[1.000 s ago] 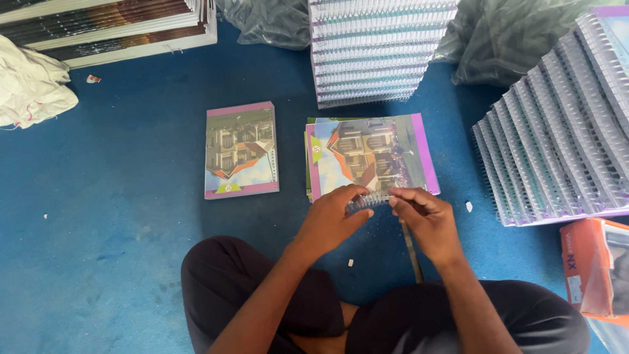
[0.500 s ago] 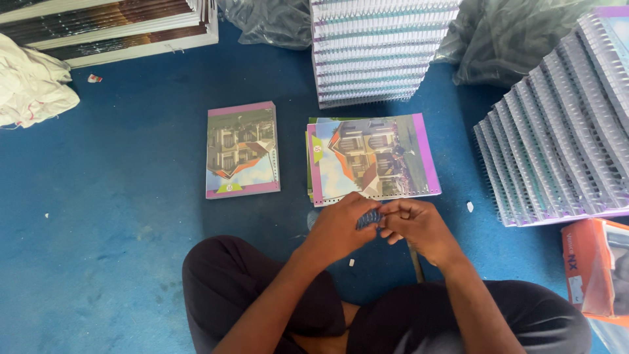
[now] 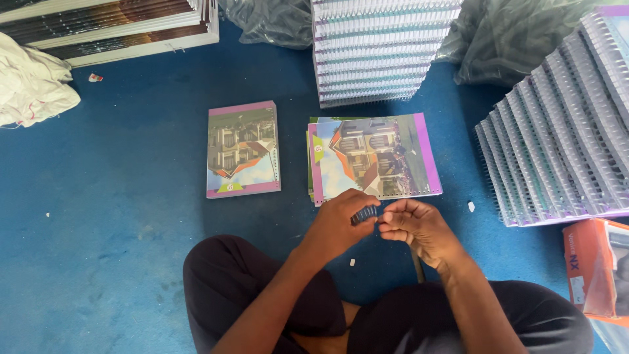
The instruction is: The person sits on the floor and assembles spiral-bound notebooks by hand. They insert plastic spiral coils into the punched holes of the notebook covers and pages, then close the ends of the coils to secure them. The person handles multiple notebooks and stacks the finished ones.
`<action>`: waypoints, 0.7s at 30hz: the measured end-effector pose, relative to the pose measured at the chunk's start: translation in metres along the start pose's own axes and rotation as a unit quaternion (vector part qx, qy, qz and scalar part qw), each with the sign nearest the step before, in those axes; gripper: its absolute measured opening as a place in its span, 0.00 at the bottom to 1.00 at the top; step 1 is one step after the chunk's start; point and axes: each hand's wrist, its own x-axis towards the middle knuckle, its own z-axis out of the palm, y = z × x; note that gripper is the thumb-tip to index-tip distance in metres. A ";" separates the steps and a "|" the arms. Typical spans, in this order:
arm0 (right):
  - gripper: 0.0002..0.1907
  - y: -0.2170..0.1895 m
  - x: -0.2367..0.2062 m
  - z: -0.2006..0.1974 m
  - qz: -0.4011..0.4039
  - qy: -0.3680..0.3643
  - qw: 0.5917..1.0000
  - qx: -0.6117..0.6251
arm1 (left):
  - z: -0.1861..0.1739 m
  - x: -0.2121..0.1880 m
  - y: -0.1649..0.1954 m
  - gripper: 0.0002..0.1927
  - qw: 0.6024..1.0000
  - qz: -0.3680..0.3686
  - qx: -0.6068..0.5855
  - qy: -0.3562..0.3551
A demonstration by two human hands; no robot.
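My left hand [image 3: 337, 226] and my right hand [image 3: 416, 226] meet just in front of my knees, both closed on a short dark spiral binding coil [image 3: 365, 214]. Directly beyond them lies an unbound notebook stack [image 3: 373, 156] with a house picture and purple edge on its cover, its punched edge facing me. A second stack of the same covers [image 3: 242, 149] lies to its left on the blue floor [image 3: 118, 216], apart from both hands.
Bound spiral notebooks are piled at the back centre [image 3: 377, 49] and fanned out at the right [image 3: 563, 144]. Flat sheet stacks [image 3: 111, 26] sit back left beside a white cloth [image 3: 29, 85]. An orange box [image 3: 596, 269] stands at right. Plastic bags [image 3: 511, 39] lie behind.
Both hands have drawn back from the notebook's near edge toward my lap and closed together on the coil. The notebooks have not moved.
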 end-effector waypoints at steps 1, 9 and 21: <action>0.06 0.001 0.000 0.001 -0.002 0.007 1.000 0.003 | 0.000 -0.001 0.001 0.17 1.000 -0.011 -0.003 0.002; 0.05 0.006 -0.002 0.012 -0.007 0.053 0.998 0.037 | 0.006 -0.006 0.004 0.18 0.998 -0.015 0.012 0.054; 0.16 0.001 0.002 0.019 -0.006 -0.028 0.999 0.028 | -0.011 -0.003 -0.004 0.21 0.991 -0.117 -0.058 -0.010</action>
